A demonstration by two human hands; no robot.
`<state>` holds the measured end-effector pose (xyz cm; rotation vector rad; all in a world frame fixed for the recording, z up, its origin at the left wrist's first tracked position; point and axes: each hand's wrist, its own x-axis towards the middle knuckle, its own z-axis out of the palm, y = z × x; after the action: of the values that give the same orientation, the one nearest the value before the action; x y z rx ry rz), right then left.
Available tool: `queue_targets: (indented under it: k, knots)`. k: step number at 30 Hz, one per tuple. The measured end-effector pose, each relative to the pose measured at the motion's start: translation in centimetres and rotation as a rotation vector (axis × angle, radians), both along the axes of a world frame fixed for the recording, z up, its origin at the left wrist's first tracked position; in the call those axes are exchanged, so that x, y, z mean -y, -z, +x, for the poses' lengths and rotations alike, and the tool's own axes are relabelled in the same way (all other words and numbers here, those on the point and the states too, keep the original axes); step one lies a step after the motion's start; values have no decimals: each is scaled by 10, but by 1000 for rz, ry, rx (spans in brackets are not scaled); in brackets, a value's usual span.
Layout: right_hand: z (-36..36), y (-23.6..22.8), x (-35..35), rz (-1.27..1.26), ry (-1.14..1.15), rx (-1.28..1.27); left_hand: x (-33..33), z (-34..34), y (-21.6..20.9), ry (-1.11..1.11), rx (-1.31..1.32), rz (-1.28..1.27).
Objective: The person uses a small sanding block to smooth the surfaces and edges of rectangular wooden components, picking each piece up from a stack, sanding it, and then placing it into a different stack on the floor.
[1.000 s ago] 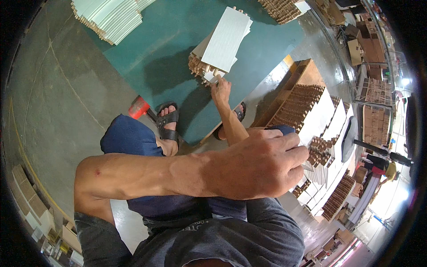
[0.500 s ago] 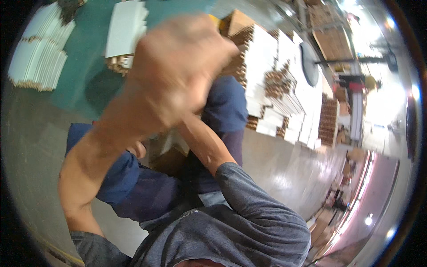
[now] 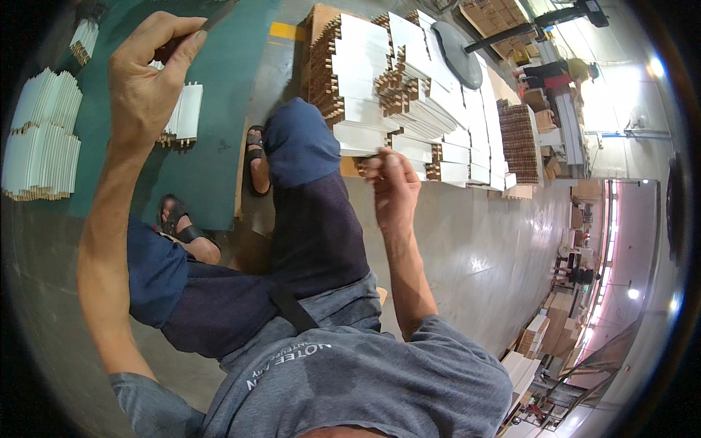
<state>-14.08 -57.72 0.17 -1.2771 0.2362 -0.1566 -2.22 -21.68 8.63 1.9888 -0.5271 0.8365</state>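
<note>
My left hand [image 3: 148,91] is raised at the upper left above the green mat, its thumb and forefinger pinched on a thin dark strip [image 3: 220,14]. The strip runs up toward the picture's top edge, and its kind does not show. My right hand [image 3: 398,182] is held off to the right of my knee, in front of the stacked white panels [image 3: 365,66]. Its fingers are bent together and slightly smeared; whatever lies between them, if anything, I cannot make out. A smaller stack of white panels [image 3: 188,113] lies beyond my left wrist.
A green mat [image 3: 219,171] covers the floor ahead, with more white panels [image 3: 44,139] at the far left. My sandalled feet rest at its edge. A round dark plate on a pole [image 3: 460,55] stands by the panels. Another person [image 3: 558,71] is in the right background.
My hands, close together in front of me before, are now apart: the left up and to the left, the right out to the right. The view has also shifted.
</note>
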Motion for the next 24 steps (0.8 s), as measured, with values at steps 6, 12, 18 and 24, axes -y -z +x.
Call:
queue_targets:
  k: [6,12,18,24]
  knots:
    - [-5,176,173,353,526,-501,3,4,9,-1,-86,61]
    - [6,228,223,325,588,-546,11,8,17,9,-48,43]
    - [23,233,191,171,765,-496,16,9,22,-5,-70,104]
    - [-7,223,187,301,504,-481,16,4,18,32,-67,112]
